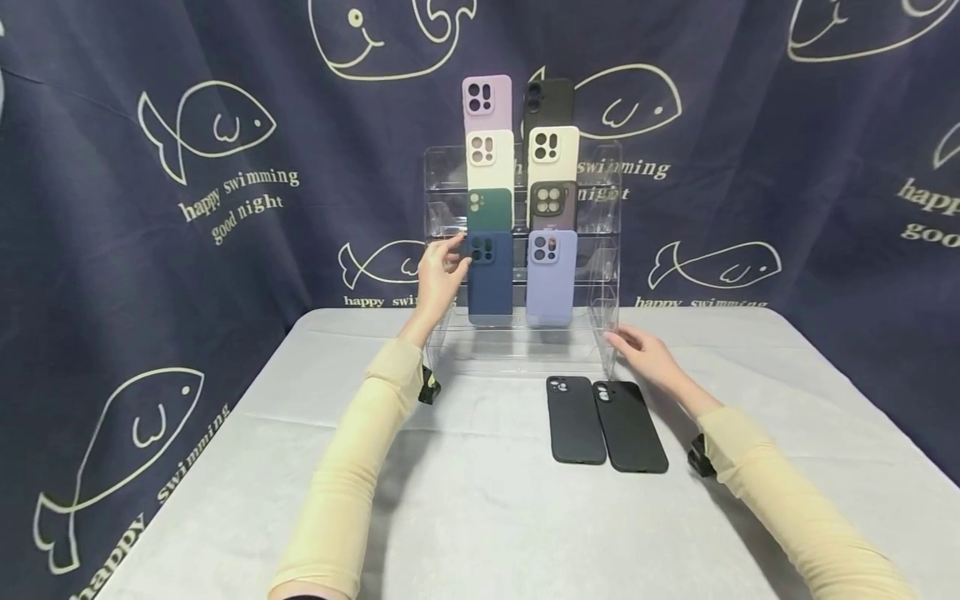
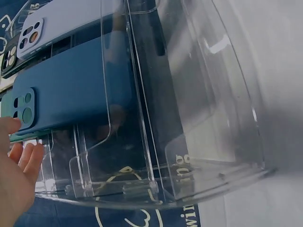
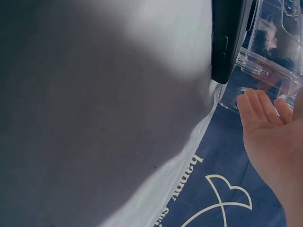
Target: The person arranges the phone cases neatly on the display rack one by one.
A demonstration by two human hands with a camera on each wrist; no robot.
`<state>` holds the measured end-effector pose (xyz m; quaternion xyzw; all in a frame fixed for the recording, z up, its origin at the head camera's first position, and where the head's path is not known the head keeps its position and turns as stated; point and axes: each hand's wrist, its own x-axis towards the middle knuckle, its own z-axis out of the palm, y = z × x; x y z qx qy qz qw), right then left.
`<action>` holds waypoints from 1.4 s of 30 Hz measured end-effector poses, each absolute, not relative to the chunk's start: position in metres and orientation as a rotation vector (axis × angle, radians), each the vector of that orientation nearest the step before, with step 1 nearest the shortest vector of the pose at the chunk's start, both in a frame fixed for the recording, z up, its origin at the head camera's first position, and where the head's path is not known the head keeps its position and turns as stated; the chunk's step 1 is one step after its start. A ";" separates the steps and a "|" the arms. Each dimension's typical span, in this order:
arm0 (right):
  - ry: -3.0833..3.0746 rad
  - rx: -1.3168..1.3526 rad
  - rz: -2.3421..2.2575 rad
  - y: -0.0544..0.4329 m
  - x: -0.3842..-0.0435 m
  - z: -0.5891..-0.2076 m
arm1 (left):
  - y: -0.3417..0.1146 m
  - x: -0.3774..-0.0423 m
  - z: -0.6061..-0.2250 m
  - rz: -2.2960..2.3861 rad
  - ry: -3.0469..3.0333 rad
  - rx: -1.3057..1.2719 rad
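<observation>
A clear tiered display stand (image 1: 517,360) holds two columns of phone cases. My left hand (image 1: 440,271) is at the left edge of the dark blue phone case (image 1: 491,287), which stands in the lowest tier. In the left wrist view, the thumb (image 2: 12,124) overlaps that case's camera corner, and the other fingers lie apart from the thumb beside the case. On the other side, my right hand (image 1: 651,358) has its fingertips at the stand's lower right side, fingers extended. The light blue phone case (image 1: 551,283) stands to the right of the dark blue one.
Two black phone cases, a left one (image 1: 576,425) and a right one (image 1: 632,429), lie flat before the stand. Behind the front row rise green (image 1: 489,208), white (image 1: 553,158), lilac (image 1: 498,108) and black (image 1: 558,104) cases. A fish-print curtain (image 1: 225,250) hangs behind the white-covered table (image 1: 480,525).
</observation>
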<state>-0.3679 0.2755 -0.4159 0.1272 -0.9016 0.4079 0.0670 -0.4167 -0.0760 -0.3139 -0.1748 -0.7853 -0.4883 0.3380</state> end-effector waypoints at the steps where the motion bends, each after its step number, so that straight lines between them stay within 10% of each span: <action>1: -2.720 0.384 1.225 0.275 -0.368 -0.416 | -0.078 -0.415 -0.315 -1.264 -2.042 -0.459; 42: -3.084 0.746 0.919 0.301 -0.337 -0.410 | -0.169 -0.368 -0.390 -1.068 -2.298 -0.554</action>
